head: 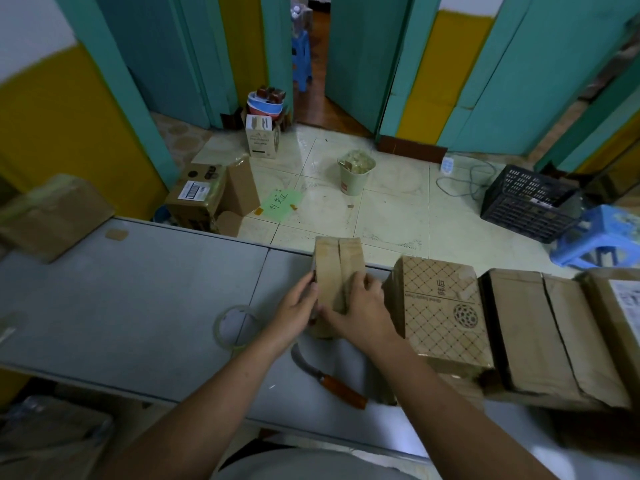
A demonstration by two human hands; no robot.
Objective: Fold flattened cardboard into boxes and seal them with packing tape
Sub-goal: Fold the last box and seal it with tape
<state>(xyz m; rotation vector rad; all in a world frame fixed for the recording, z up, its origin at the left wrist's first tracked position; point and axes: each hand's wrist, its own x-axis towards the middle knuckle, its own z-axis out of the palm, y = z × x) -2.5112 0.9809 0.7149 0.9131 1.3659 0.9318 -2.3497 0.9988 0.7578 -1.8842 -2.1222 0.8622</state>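
Observation:
A small brown cardboard box point(337, 261) stands on the grey table point(138, 289), its two top flaps folded together with a seam down the middle. My left hand point(294, 313) holds its left side, fingers curled against the wall. Over the near end of the top flaps lies my right hand point(360, 310), fingers spread and pressing the flaps down. A roll of clear packing tape point(235, 327) lies flat on the table just left of my left wrist.
A knife with an orange handle point(332, 382) lies on the table between my forearms. A patterned box point(440, 310) and plain closed boxes point(547, 334) line the table at right. Another carton point(52, 216) sits far left. Beyond the table, floor with bucket point(356, 174) and crate point(530, 202).

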